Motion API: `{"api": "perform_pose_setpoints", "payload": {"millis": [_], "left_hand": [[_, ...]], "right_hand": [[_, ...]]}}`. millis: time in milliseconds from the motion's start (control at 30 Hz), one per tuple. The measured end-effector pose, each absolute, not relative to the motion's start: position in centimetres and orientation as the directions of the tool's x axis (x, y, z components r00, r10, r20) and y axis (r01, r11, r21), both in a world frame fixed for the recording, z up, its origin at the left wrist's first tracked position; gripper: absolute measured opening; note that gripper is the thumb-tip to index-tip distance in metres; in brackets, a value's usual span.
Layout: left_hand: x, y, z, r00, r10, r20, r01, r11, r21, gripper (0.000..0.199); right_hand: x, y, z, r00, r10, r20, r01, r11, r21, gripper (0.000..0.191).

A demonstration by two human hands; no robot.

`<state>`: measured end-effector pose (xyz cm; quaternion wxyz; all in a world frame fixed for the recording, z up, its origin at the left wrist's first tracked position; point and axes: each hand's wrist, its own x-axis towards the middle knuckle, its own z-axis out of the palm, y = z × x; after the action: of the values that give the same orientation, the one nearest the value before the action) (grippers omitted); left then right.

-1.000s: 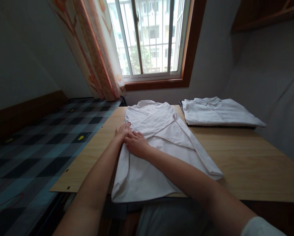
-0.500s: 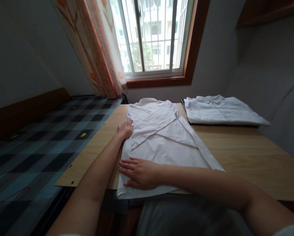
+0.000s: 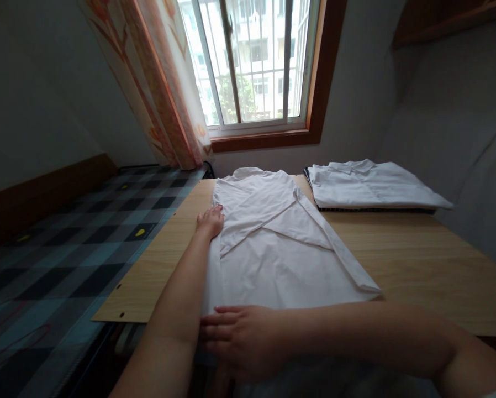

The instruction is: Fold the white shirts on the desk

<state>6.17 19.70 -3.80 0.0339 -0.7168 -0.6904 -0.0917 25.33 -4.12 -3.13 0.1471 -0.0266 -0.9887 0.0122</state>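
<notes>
A white shirt lies on the wooden board, its sleeves folded across the back and its collar toward the window. My left hand rests with fingers flat on the shirt's left edge, near the folded sleeves. At the near hem, my right hand lies across the lower left corner, fingers stretched out to the left and slightly blurred. The hand and forearm hide most of the hem.
The wooden board carries a folded white garment on top of a dark one at the back right. To the left is a bed with a checked sheet. A curtain hangs beside the window.
My right hand has slid down the shirt toward me, to the hem at the board's near edge. My left hand has stayed at the left edge. The view has shifted slightly.
</notes>
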Motion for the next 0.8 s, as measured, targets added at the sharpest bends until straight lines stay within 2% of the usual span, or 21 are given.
{"api": "perform_pose_setpoints", "payload": {"millis": [267, 333, 433, 533, 600, 667, 733, 800], "left_hand": [[6.5, 18.2, -2.5, -0.001, 0.944, 0.329, 0.998, -0.021, 0.064, 0.047], [6.8, 17.9, -2.3, -0.007, 0.945, 0.328, 0.999, -0.007, 0.039, 0.045], [7.4, 17.9, -2.4, -0.009, 0.978, 0.209, 1.0, 0.003, 0.031, 0.044], [8.0, 18.1, -3.1, -0.047, 0.991, 0.127, 0.998, 0.041, 0.043, 0.054], [8.2, 18.3, -3.6, -0.076, 0.993, 0.091, 0.996, 0.072, 0.046, 0.06], [8.3, 18.5, -3.9, -0.094, 0.993, 0.066, 0.995, 0.091, 0.05, 0.062], [8.2, 18.7, -4.1, -0.098, 0.994, 0.053, 0.994, 0.095, 0.056, 0.064], [8.2, 18.8, -4.1, -0.098, 0.994, 0.039, 0.994, 0.095, 0.062, 0.065]], "right_hand": [[25.4, -3.8, -3.7, -0.961, 0.015, 0.278, 0.003, 0.999, -0.046, 0.035], [25.2, -3.3, -3.1, -0.974, -0.003, 0.225, -0.029, 0.993, -0.113, 0.034], [24.9, -2.6, -1.1, -0.989, -0.045, 0.141, -0.08, 0.965, -0.249, 0.031], [25.9, -1.8, 2.0, -0.988, -0.038, 0.149, -0.094, 0.918, -0.386, 0.026], [27.9, -0.6, 4.2, -0.972, 0.042, 0.229, -0.073, 0.881, -0.468, 0.024], [31.0, 1.8, 6.0, -0.923, 0.227, 0.31, 0.039, 0.857, -0.513, 0.028], [35.0, 5.2, 6.6, -0.817, 0.469, 0.336, 0.267, 0.824, -0.5, 0.03], [39.1, 8.9, 5.5, -0.626, 0.702, 0.34, 0.56, 0.708, -0.43, 0.034]]}}
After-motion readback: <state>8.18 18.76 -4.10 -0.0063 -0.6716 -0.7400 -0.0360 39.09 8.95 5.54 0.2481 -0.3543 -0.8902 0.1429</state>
